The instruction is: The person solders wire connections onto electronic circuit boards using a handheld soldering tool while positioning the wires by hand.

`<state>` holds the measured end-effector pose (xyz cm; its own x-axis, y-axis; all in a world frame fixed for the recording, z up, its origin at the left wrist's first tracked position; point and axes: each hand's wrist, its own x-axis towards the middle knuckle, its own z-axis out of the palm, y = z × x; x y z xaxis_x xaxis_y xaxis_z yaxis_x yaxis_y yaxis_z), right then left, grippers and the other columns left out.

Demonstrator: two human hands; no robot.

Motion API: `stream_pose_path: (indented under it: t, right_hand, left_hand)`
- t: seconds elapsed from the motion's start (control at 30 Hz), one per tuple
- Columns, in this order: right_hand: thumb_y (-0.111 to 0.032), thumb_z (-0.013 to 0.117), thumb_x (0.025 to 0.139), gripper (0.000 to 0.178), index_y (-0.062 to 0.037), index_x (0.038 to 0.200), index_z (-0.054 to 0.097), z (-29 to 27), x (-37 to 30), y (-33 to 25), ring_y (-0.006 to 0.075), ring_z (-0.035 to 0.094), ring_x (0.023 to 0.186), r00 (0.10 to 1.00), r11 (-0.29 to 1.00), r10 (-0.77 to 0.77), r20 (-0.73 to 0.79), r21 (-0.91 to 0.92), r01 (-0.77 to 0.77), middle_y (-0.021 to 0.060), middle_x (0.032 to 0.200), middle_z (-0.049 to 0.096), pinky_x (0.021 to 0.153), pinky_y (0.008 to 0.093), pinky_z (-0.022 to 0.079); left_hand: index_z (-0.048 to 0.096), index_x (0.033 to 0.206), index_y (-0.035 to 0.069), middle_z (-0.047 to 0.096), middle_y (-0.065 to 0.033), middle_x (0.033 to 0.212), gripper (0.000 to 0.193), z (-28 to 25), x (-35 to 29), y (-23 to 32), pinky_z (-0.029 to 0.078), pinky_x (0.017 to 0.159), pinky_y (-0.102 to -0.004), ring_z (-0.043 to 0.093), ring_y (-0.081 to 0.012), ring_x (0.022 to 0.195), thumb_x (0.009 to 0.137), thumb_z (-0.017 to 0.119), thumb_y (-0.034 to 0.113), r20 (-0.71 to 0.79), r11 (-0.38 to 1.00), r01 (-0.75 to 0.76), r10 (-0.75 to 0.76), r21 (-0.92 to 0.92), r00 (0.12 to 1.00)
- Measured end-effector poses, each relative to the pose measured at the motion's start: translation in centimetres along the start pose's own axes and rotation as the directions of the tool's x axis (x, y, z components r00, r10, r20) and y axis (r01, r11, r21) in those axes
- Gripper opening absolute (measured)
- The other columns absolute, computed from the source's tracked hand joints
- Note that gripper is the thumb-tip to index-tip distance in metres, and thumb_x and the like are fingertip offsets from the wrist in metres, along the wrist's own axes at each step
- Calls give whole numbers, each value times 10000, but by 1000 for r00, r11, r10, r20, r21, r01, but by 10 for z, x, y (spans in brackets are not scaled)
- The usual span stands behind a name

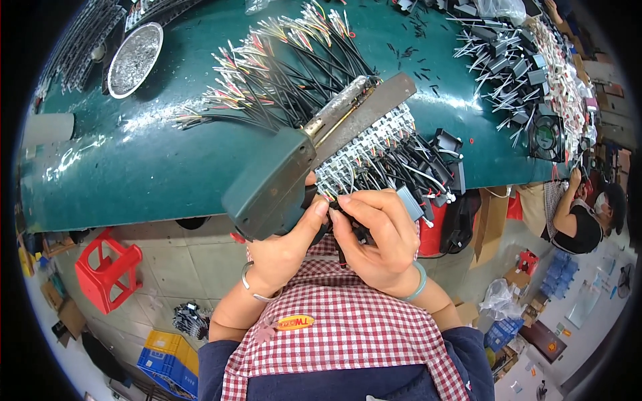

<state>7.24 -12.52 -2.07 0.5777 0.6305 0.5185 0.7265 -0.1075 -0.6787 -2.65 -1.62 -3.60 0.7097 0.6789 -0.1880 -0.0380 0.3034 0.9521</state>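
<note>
My left hand [284,247] is closed, thumb pressed toward the forefinger around thin wire ends [326,198]. Right beside it, my right hand [381,237] pinches a black cable [336,206] between thumb and forefinger, and the fingertips of both hands nearly meet. A dark green, bulky tool [267,184] with a long metal nose hangs over the left hand and hides part of its fingers; whether that hand touches it I cannot tell. Just beyond my fingertips lies a panel of small white circuit boards [364,144], with black cables and black housings along its right side.
A large bundle of black cables [294,83] with stripped ends fans out across the green table [134,160]. A metal bowl [135,60] sits far left. Black adapters with white leads [508,67] pile up right, near a small fan [546,138]. A red stool [107,267] stands left; a co-worker [582,214] sits right.
</note>
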Motion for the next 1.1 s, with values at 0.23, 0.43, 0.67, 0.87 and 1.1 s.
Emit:
stream_pose_path:
  t: [0.23, 0.43, 0.67, 0.87, 1.1]
  right_hand:
    - [93, 773, 711, 300, 18, 981, 666, -3, 2, 17, 254, 641, 716, 997, 975, 71, 36, -212, -62, 137, 878, 658, 605, 325, 513]
    - [82, 766, 703, 263, 5, 934, 667, 3, -1, 22, 257, 640, 713, 994, 966, 107, 36, -242, -95, 119, 856, 651, 607, 337, 510]
    - [53, 763, 700, 265, 1, 936, 654, 4, -1, 24, 253, 618, 713, 996, 961, 86, 35, -266, -73, 102, 853, 613, 586, 341, 507]
    - [52, 756, 706, 258, 3, 940, 657, 6, -2, 25, 253, 612, 708, 996, 961, 87, 37, -266, -74, 101, 847, 605, 583, 345, 503]
    - [49, 756, 706, 255, 4, 938, 658, 5, -2, 24, 250, 613, 707, 996, 960, 90, 30, -269, -78, 100, 847, 606, 580, 343, 502]
  left_hand:
    - [556, 1258, -45, 668, -121, 1108, 464, -16, -16, -3, 559, 665, -283, 654, -170, 819, 819, 699, -90, -10, 978, -81, 85, 193, 996]
    - [700, 1012, -32, 693, -142, 899, 221, -46, -32, 12, 527, 670, -348, 670, -257, 765, 806, 750, 31, 234, 614, -402, 338, 679, 911]
    - [716, 929, -27, 696, -166, 885, 237, -71, -60, 8, 555, 650, -336, 699, -297, 734, 706, 780, 19, 106, 708, -202, 177, 676, 978]
    - [713, 874, -32, 689, -164, 862, 221, -68, -53, 24, 569, 651, -346, 700, -293, 731, 660, 763, -10, 240, 630, -323, 217, 706, 946]
    - [710, 859, -35, 685, -155, 843, 213, -65, -47, 26, 567, 649, -343, 699, -292, 725, 651, 755, -17, 292, 615, -365, 220, 699, 931]
